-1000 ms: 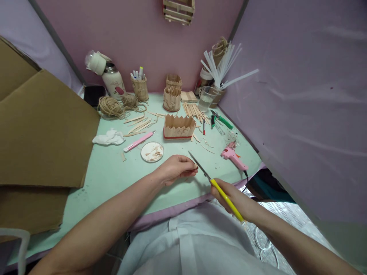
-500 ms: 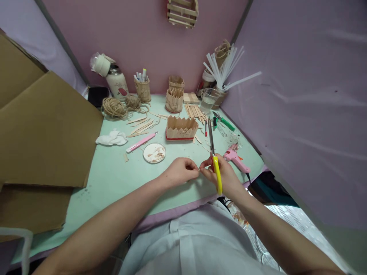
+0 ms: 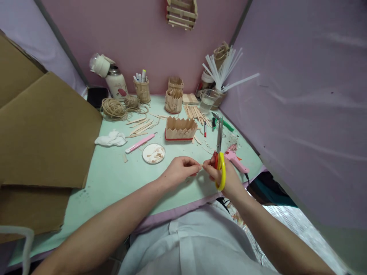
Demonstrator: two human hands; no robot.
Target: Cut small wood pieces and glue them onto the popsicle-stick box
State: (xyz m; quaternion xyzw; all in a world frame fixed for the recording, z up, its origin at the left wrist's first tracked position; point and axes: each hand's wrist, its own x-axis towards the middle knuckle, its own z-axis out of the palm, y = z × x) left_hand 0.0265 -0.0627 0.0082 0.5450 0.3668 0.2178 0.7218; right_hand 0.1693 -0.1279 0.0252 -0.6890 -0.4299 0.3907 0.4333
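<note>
Left hand [image 3: 182, 170]: grip pinched on tiny pale sliver [image 3: 201, 165], mostly hidden. Right hand [image 3: 229, 178], at 3 o'clock: grip curled round yellow-and-red-handled metal scissors [image 3: 222, 172], blades toward 12 o'clock, red loop partly covered.

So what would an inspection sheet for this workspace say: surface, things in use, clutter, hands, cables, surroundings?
Surface: pale green tabletop, dark smudges near the cardboard at left.
Things in use: scissors with yellow and red handles, blades pointing away from the person; a small pale piece, too small to identify.
Clutter: twine coil, wooden sticks, zigzag-edged box, white dish holding wood bits.
Hands: left hand pinches at the pale piece; right hand holds the scissors, its fingertips close to the left's.
Cables: black cord from the pink glue gun, at the table's right edge.
Surroundings: pink wall behind, purple sheeting at right.
</note>
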